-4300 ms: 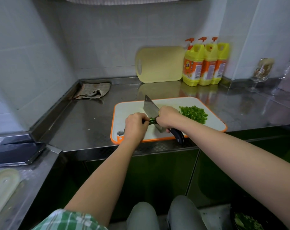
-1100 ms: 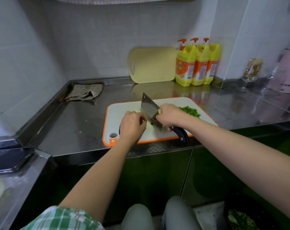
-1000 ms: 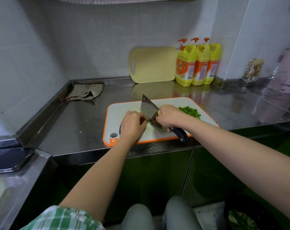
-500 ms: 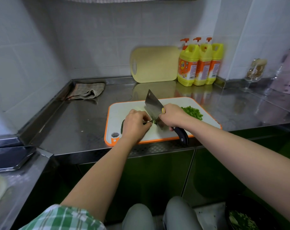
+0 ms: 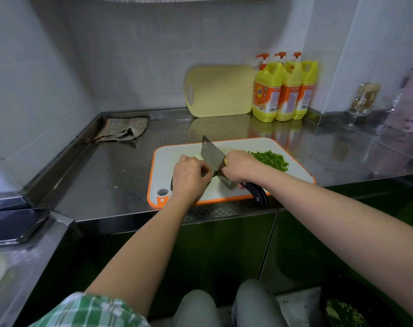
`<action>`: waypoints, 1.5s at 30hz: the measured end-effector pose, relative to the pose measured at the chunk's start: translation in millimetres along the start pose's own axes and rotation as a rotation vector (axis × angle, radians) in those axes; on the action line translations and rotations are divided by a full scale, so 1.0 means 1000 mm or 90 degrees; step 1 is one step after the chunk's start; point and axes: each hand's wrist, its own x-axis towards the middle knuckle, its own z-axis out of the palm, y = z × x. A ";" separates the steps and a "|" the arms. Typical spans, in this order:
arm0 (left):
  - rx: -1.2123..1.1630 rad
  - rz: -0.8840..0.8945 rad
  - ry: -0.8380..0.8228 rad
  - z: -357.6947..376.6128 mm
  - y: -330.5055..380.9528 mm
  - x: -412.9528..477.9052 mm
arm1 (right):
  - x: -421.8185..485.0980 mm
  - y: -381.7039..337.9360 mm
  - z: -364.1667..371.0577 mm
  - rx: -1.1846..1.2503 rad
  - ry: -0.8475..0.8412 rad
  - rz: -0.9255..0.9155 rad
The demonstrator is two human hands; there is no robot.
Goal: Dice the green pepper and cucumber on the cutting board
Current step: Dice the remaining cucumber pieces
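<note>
While the green piece [image 5: 215, 173] is pressed down on the cutting board [image 5: 167, 161] by the left hand [image 5: 191, 175], only a small dark bit of it is seen between the two hands. The left hand's fingers are curled over it, with the fingertips tucked close to the blade. Whether it is pepper or cucumber cannot be told. Its long side is laid from left to right across the board. The knife [image 5: 211, 156] is set across it, just to the right of the left hand. The knife is gripped tight in the right hand [image 5: 241, 166], up near where the blade meets the black handle. So the next cut is likely to be made right beside the left fingertips, and these must be kept back from the edge. A heap of small green bits [image 5: 270, 159] is piled at the right of the board, behind the right hand. Set against half a second ago, the blade is seen lower and less tipped up, while both hands are found in much the same spots.
</note>
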 end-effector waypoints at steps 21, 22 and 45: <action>-0.051 -0.048 -0.007 -0.002 0.001 -0.001 | 0.000 0.003 0.005 0.071 0.074 0.008; -0.051 -0.047 -0.008 -0.002 0.001 -0.001 | -0.001 0.004 0.004 0.074 0.076 0.005; -0.005 0.026 -0.017 -0.003 -0.001 -0.001 | -0.003 -0.004 0.002 0.027 0.013 0.013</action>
